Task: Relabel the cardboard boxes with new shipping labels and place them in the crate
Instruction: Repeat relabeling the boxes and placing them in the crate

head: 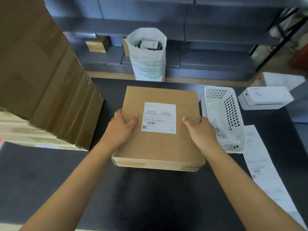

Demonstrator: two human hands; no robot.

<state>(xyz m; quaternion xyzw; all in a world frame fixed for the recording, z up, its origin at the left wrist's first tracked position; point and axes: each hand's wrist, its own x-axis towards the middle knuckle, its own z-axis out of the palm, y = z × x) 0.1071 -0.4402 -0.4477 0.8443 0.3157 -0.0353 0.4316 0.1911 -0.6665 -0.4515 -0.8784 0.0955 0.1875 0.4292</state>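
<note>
A box (pixel 160 127) sits mid-desk (pixel 50 180), between the 2 hands: left hand (pixel 120 129) on its left edge, right hand (pixel 201 132) on its right. A label (pixel 159 117) lies on top of it. Left stands a stack of boxes (pixel 50 90). Right lies a basket (pixel 223 117), a paper strip (pixel 263 167) before it, a printer (pixel 265 98) beyond. Behind the desk stands a sack (pixel 148 59), shelves (pixel 208 39) behind that.

Left hand (pixel 122 129), right hand (pixel 200 130) bare; forearms uncovered, no sleeve visible.

Flat labelled cardboard box (pixel 158 129), seemingly above table (pixel 50 180)
</note>
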